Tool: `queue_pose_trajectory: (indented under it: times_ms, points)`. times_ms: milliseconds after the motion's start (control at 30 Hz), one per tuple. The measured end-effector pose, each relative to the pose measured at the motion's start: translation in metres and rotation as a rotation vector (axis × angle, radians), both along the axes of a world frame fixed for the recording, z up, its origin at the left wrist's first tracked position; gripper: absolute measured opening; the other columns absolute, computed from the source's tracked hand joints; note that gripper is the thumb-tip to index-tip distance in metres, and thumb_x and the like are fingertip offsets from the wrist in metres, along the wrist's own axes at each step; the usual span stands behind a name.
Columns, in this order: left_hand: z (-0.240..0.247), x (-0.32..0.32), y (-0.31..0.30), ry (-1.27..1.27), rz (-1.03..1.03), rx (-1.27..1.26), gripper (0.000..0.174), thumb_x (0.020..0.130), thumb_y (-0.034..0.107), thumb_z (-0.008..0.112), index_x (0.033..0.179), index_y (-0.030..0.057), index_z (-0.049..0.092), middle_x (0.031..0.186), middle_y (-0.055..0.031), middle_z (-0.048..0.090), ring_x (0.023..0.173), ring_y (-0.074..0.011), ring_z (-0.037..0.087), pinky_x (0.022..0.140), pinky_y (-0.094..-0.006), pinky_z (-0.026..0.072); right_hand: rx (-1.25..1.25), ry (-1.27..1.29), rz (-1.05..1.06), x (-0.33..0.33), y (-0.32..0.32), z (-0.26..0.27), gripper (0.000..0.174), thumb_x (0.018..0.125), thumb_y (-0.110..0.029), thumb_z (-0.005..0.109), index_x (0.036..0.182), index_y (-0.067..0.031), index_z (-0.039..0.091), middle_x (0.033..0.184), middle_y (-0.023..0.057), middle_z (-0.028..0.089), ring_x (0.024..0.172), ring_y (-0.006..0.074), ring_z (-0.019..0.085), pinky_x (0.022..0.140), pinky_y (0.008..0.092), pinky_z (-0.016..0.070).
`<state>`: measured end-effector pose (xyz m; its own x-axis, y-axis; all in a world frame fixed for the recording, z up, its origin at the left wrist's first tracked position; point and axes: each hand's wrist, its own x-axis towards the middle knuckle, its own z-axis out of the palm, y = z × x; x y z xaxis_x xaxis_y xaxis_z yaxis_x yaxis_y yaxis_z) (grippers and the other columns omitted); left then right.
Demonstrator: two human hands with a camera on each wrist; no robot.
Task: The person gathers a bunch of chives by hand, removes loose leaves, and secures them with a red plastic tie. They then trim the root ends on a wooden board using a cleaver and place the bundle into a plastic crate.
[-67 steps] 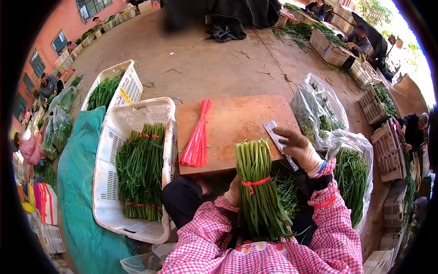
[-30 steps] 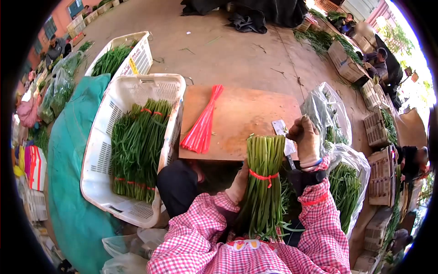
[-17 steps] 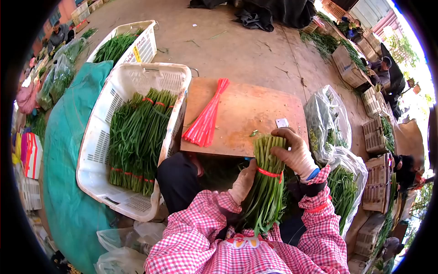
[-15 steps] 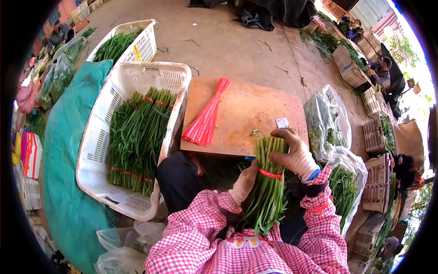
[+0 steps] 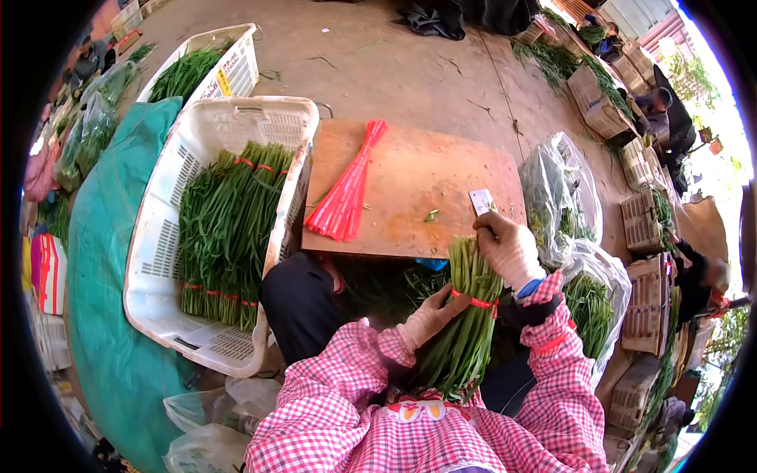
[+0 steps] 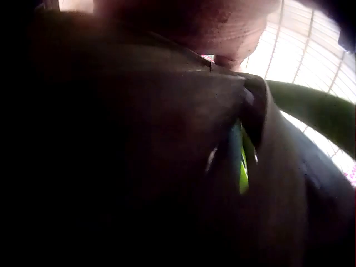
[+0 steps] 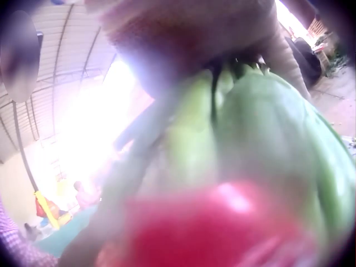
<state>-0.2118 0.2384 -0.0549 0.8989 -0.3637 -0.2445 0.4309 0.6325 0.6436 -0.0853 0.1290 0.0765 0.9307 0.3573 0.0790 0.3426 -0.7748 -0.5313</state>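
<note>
A bundle of chives [image 5: 457,347], bound with a red tie [image 5: 473,300], stands stem ends up before the person's body. The left hand [image 5: 432,317] grips its left side near the tie. At the top right, the right hand [image 5: 509,251] has curled fingers on the pale stem ends. The right wrist view shows the green stalks [image 7: 261,128] and the blurred red tie [image 7: 222,222] close up, under the hand. Mostly dark, the left wrist view shows little of the bundle. Beyond the right hand, a knife blade [image 5: 480,200] lies on the wooden board [image 5: 426,173], its rest hidden.
Red ties [image 5: 347,197] lie fanned on the board's left. A white crate [image 5: 142,292] at left holds tied bundles, with another crate [image 5: 236,67] behind it. Plastic bags of greens [image 5: 564,189] stand at right. A green tarp [image 5: 110,260] covers the left side; people sit farther off.
The right hand, raised beside the bundle a second ago, came onto the stem ends and has since shifted slightly right. The bundle leans more rightward, and the left hand shows more fully around it.
</note>
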Motion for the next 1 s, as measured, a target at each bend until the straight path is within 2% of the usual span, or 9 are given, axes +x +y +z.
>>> queue_pose_trajectory:
  times_ms: [133, 200, 300, 333, 533, 600, 700, 800, 1000]
  points:
    - [0.003, 0.004, 0.003, -0.049, -0.037, 0.043, 0.048, 0.095, 0.030, 0.064, 0.133, 0.0029, 0.051, 0.117, -0.0030, 0.062, 0.104, -0.0103, 0.057, 0.091, -0.0264, 0.0467, 0.480, 0.409, -0.095, 0.038, -0.017, -0.003, 0.017, 0.095, -0.008, 0.054, 0.106, -0.0040, 0.066, 0.070, 0.0012, 0.062, 0.061, 0.0111, 0.058, 0.061, 0.0282, 0.0490]
    - [0.007, 0.007, 0.008, -0.076, -0.049, 0.070, 0.048, 0.098, 0.030, 0.060, 0.135, 0.0022, 0.049, 0.120, -0.0027, 0.060, 0.107, -0.0097, 0.055, 0.094, -0.0263, 0.0454, 0.667, 0.481, -0.010, 0.042, -0.025, 0.007, 0.025, 0.095, -0.008, 0.057, 0.118, -0.0007, 0.061, 0.087, 0.0038, 0.065, 0.078, 0.0118, 0.061, 0.077, 0.0260, 0.0504]
    - [0.008, 0.006, 0.007, -0.055, 0.050, 0.007, 0.053, 0.093, 0.033, 0.067, 0.133, 0.0027, 0.051, 0.118, -0.0034, 0.062, 0.105, -0.0104, 0.057, 0.092, -0.0263, 0.0461, 0.175, 0.382, 0.276, 0.016, -0.018, 0.031, 0.048, 0.083, -0.015, 0.071, 0.128, -0.0039, 0.057, 0.123, 0.0132, 0.062, 0.109, 0.0228, 0.063, 0.096, 0.0348, 0.0487]
    - [0.007, 0.005, 0.007, -0.064, 0.048, 0.044, 0.054, 0.093, 0.034, 0.067, 0.133, 0.0028, 0.051, 0.118, -0.0034, 0.062, 0.105, -0.0105, 0.056, 0.092, -0.0264, 0.0459, -0.124, 0.235, 0.345, 0.007, -0.014, 0.037, 0.051, 0.077, -0.021, 0.073, 0.125, -0.0090, 0.059, 0.118, 0.0153, 0.063, 0.109, 0.0285, 0.063, 0.093, 0.0378, 0.0507]
    - [-0.009, 0.000, -0.002, -0.048, -0.009, 0.125, 0.056, 0.092, 0.038, 0.068, 0.133, 0.0028, 0.051, 0.117, -0.0040, 0.062, 0.105, -0.0111, 0.056, 0.093, -0.0268, 0.0456, -0.453, -0.070, 0.286, -0.001, 0.010, 0.010, 0.027, 0.078, -0.022, 0.065, 0.102, -0.0087, 0.065, 0.097, 0.0136, 0.065, 0.089, 0.0349, 0.065, 0.080, 0.0423, 0.0533]
    - [-0.019, 0.000, -0.004, -0.030, -0.013, 0.087, 0.056, 0.092, 0.038, 0.068, 0.133, 0.0030, 0.051, 0.117, -0.0048, 0.062, 0.106, -0.0111, 0.056, 0.093, -0.0271, 0.0458, -0.326, -0.071, 0.266, 0.016, 0.010, 0.000, 0.016, 0.082, -0.021, 0.062, 0.085, -0.0061, 0.065, 0.078, 0.0157, 0.064, 0.073, 0.0328, 0.066, 0.070, 0.0428, 0.0535]
    - [-0.005, 0.006, 0.005, -0.015, 0.014, -0.042, 0.053, 0.093, 0.036, 0.066, 0.132, 0.0035, 0.052, 0.116, -0.0062, 0.063, 0.106, -0.0130, 0.058, 0.093, -0.0289, 0.0475, 0.402, 0.569, -0.011, 0.055, -0.011, -0.014, 0.020, 0.092, -0.020, 0.058, 0.093, -0.0022, 0.066, 0.072, 0.0092, 0.067, 0.066, 0.0176, 0.064, 0.066, 0.0330, 0.0529]
    - [0.026, 0.013, 0.022, 0.062, 0.010, -0.280, 0.051, 0.093, 0.034, 0.065, 0.132, 0.0041, 0.052, 0.117, -0.0072, 0.063, 0.105, -0.0157, 0.061, 0.092, -0.0314, 0.0501, 0.864, 0.442, -0.266, 0.054, -0.025, -0.002, 0.021, 0.093, -0.017, 0.058, 0.096, 0.0028, 0.065, 0.077, 0.0080, 0.067, 0.068, 0.0143, 0.063, 0.071, 0.0291, 0.0529]
    - [0.020, 0.019, 0.020, -0.016, 0.072, -0.266, 0.049, 0.095, 0.037, 0.061, 0.129, 0.0037, 0.051, 0.117, -0.0075, 0.062, 0.103, -0.0168, 0.063, 0.090, -0.0321, 0.0516, -0.173, -0.474, 0.621, -0.027, -0.014, 0.031, 0.041, 0.075, -0.019, 0.072, 0.114, -0.0147, 0.064, 0.130, 0.0105, 0.055, 0.123, 0.0323, 0.051, 0.099, 0.0434, 0.0448]
